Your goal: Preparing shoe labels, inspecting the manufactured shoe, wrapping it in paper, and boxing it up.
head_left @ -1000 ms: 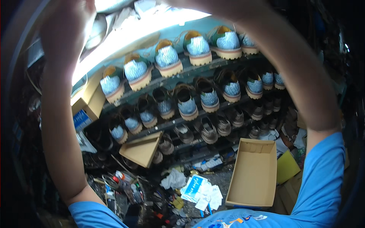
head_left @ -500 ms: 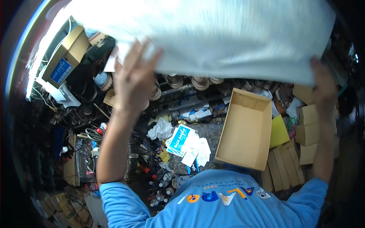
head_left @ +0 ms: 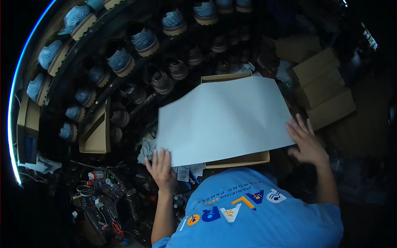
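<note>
A large white sheet of paper (head_left: 225,120) lies across an open cardboard shoebox (head_left: 244,160), slightly bowed. Only the box's far and near rims show past the sheet. At the paper's near left corner is my left hand (head_left: 162,171), its fingers stretched out along the edge. My right hand (head_left: 307,142) rests by the right edge with fingers spread and fingertips at the paper. Both hands are open. Partly covered by the sheet, some printed cards (head_left: 183,173) lie beside the box, near a crumpled pale paper (head_left: 146,149).
Curved racks hold rows of blue-patterned shoes (head_left: 120,62) and darker shoes (head_left: 161,82) at the far left. Several closed cardboard boxes (head_left: 326,91) stand at right. An upright open box (head_left: 97,132) stands left, above a cluttered surface with bottles and cable (head_left: 86,190).
The white sheet has come down from raised in front of me onto the box. Both hands have lowered with it and opened at its edges. My view has shifted toward the shoe racks.
</note>
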Available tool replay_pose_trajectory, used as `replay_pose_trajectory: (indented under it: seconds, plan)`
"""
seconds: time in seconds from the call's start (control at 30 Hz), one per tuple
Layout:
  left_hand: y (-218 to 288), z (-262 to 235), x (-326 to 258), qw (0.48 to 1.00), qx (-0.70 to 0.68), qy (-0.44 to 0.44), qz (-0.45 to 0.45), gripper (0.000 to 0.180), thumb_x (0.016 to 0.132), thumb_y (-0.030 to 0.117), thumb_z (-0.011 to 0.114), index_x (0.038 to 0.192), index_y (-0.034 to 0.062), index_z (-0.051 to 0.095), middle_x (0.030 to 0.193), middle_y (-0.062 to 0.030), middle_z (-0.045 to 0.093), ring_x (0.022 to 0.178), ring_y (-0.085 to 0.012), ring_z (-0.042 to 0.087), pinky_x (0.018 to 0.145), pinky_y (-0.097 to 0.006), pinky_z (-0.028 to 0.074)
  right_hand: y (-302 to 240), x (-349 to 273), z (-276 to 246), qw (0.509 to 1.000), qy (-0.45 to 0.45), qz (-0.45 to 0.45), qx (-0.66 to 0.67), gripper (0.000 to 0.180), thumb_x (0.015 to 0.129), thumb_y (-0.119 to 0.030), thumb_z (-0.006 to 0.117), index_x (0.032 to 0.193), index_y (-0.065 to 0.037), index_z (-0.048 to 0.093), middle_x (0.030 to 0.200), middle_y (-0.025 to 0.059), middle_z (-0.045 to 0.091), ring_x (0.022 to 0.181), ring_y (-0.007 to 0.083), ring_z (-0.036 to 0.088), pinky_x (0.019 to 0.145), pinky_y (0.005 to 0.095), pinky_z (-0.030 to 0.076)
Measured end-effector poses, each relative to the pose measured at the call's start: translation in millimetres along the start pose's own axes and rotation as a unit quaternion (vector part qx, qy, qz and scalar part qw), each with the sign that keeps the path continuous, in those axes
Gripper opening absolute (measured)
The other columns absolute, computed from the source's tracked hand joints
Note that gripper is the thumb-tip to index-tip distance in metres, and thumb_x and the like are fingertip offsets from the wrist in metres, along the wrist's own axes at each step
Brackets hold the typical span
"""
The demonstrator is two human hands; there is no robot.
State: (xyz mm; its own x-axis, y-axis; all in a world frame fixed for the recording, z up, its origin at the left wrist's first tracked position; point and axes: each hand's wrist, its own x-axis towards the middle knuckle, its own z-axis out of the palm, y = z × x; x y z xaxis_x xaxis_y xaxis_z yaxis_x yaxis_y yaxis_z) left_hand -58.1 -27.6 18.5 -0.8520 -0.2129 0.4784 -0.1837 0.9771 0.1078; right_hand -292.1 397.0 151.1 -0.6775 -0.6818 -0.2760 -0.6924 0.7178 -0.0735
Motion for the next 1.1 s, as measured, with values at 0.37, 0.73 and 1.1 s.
replay_pose_trajectory:
  seconds: [0.37,0.73,1.1]
  plan:
    - [-138,-210,257,0.931,0.085,0.352,0.043,0.069,0.075,0.009,0.078,0.135,-0.0044,0.048,0.131,-0.0285,0.053,0.121,-0.0453,0.053,0.105,-0.047,0.043,-101,77,19,0.980,0.005,-0.195,0.048,0.076,0.094,-0.068,0.042,0.152,-0.020,0.038,0.161,0.0176,0.024,0.149,0.0448,0.015,0.119,0.0621,0.010]
    - [-226,-325,340,0.925,0.092,0.122,-0.347,0.052,0.069,0.030,0.085,0.106,-0.0012,0.066,0.088,-0.0129,0.071,0.066,-0.0204,0.067,0.060,-0.035,0.054,-86,80,23,0.972,0.001,-0.173,0.157,0.089,0.090,-0.073,0.043,0.152,-0.009,0.036,0.159,0.0242,0.026,0.148,0.0431,0.019,0.120,0.0573,0.011]
    - [-2,-265,49,0.938,-0.167,0.273,-0.133,0.031,0.080,-0.003,0.076,0.103,-0.0044,0.055,0.132,-0.0221,0.057,0.112,-0.0249,0.062,0.094,-0.036,0.053,-92,91,2,0.781,0.056,-0.198,0.590,0.093,0.088,-0.042,0.074,0.154,0.001,0.025,0.156,0.0245,0.032,0.145,0.0357,0.032,0.118,0.0469,0.027]
